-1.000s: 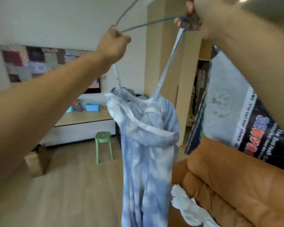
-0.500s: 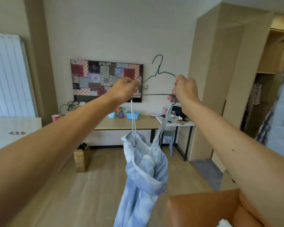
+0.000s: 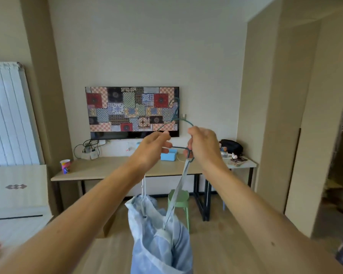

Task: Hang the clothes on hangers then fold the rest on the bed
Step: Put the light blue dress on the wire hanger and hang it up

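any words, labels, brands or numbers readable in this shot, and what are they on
No text can be read.
Paper cup: colourful print, too blurred.
Booklet on desk: print too small.
Wall screen: patterned tiles, no words.
Hanger and blue garment: no label shows.

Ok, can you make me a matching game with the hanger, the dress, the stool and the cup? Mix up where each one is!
Things:
1. hanger
2. dress
3. stool
4. cup

Places:
A. on the left end of the desk
B. dangling by its thin straps
C. held between the left hand and the right hand
D. standing on the floor in front of the desk

Pairs: 1-C, 2-B, 3-D, 4-A.
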